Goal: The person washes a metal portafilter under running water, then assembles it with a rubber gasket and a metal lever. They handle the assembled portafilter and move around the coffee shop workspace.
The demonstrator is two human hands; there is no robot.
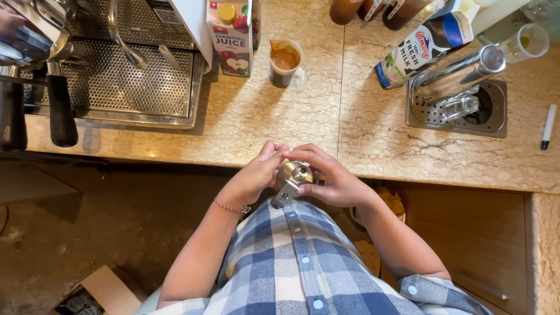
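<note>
Below the edge of the veined beige marble counter, the left hand and right hand close around a small round shiny steel tool with a short metal stem, held against a blue checked shirt. Farther back stand a perforated steel drip tray, a glass cup of brown coffee and a juice carton.

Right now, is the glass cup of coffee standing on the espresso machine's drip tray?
No, the coffee cup stands on the stone counter, right of the drip tray and beside the juice carton.
</note>
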